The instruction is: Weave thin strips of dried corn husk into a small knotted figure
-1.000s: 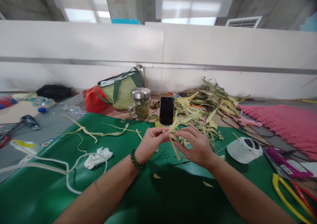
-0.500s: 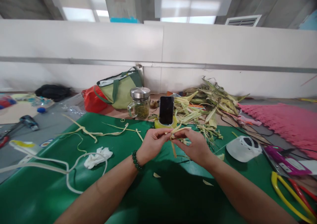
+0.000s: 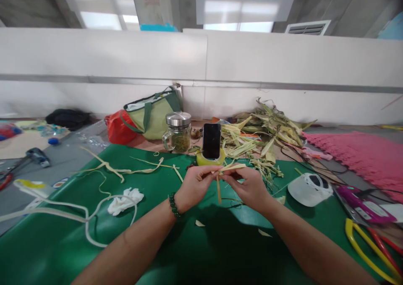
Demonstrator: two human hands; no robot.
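My left hand (image 3: pixel 194 185), with a dark bead bracelet on the wrist, and my right hand (image 3: pixel 248 186) meet over a green mat (image 3: pixel 78 243). Both pinch the same small bundle of pale yellow leaf strips (image 3: pixel 224 170). One strip hangs down between the hands and short ends stick out to the right above my right fingers. A black phone (image 3: pixel 211 141) stands upright in a yellow holder just beyond the hands.
A pile of dried leaves (image 3: pixel 264 134) lies behind right, a lidded glass jar (image 3: pixel 178 132) and a green bag (image 3: pixel 153 113) behind left. Loose strips (image 3: pixel 122 169) and a white tissue (image 3: pixel 124 200) lie left; a white cap (image 3: pixel 310 189) and yellow-red tools (image 3: pixel 371 243) right.
The strip ends that stood up from the bundle now lie lower and flatter. My hands have drawn a little closer together; the hanging strip is shorter.
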